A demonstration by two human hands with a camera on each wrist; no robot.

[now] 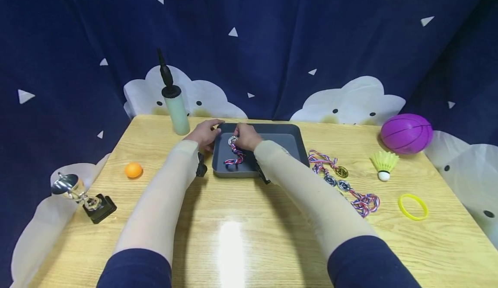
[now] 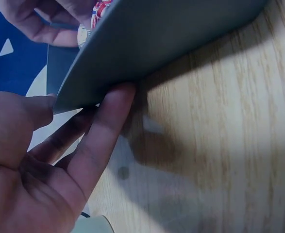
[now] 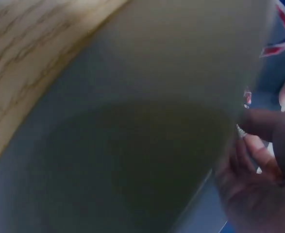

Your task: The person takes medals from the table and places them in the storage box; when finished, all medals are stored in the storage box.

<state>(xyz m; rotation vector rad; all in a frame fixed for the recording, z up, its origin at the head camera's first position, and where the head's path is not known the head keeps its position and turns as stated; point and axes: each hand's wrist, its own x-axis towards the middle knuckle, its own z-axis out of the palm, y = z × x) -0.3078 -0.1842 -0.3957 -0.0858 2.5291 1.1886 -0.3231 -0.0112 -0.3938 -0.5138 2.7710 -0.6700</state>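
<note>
A grey tray [image 1: 288, 139] lies at the middle back of the wooden table [image 1: 241, 232]. My left hand [image 1: 205, 134] holds its far left corner, thumb over the rim and fingers against the outer wall. The left wrist view shows that hand [image 2: 59, 160] against the tray's edge [image 2: 157, 34]. My right hand [image 1: 246, 137] is inside the tray and pinches a silver medal [image 1: 232, 141]. Its red, white and blue ribbon [image 1: 234, 157] trails on the tray floor. In the right wrist view the tray wall [image 3: 132, 121] fills the frame, with the hand [image 3: 259, 170] and some ribbon [image 3: 283, 24] at the right.
Several more medals with ribbons [image 1: 342, 180] lie right of the tray. Further right are a shuttlecock [image 1: 384, 163], a yellow ring [image 1: 413, 206] and a purple ball [image 1: 406, 133]. To the left are a pump [image 1: 176, 106], an orange ball [image 1: 133, 170] and a small trophy [image 1: 83, 197].
</note>
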